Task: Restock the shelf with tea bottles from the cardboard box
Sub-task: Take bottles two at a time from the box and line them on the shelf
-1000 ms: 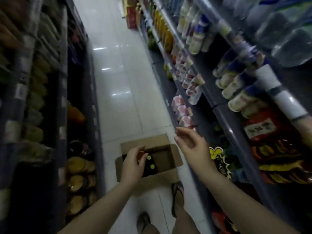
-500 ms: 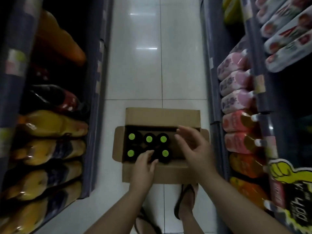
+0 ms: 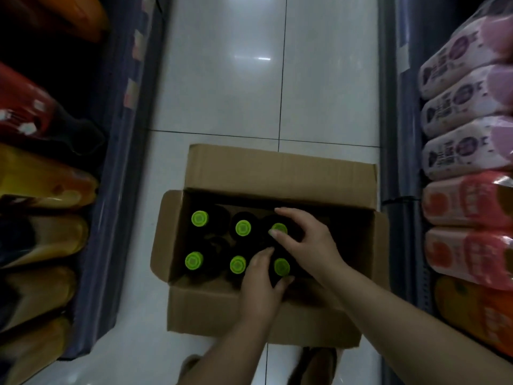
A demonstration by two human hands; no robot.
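Observation:
An open cardboard box [image 3: 266, 315] sits on the floor between my feet and the shelves. Inside stand several dark tea bottles with green caps, in two rows of three. My left hand [image 3: 259, 287] wraps around the neck of the front right bottle [image 3: 281, 266], fingers on its left and thumb on its right. My right hand [image 3: 308, 245] closes over the back right bottle [image 3: 279, 227], thumb against the cap and fingers curled behind it. The other bottles, such as the back left one [image 3: 200, 218], stand untouched. The right half of the box floor is hidden by my hands.
A white tiled aisle floor [image 3: 227, 93] runs ahead. The right shelf [image 3: 399, 162] holds pink and orange drink packs [image 3: 466, 151]. The left shelf [image 3: 122, 190] holds orange, yellow and dark bottles lying on their sides. My sandalled feet [image 3: 316, 365] stand just behind the box.
My view has dropped from the aisle down onto the box. Both hands have come down into the box and closed around the two right-hand bottles.

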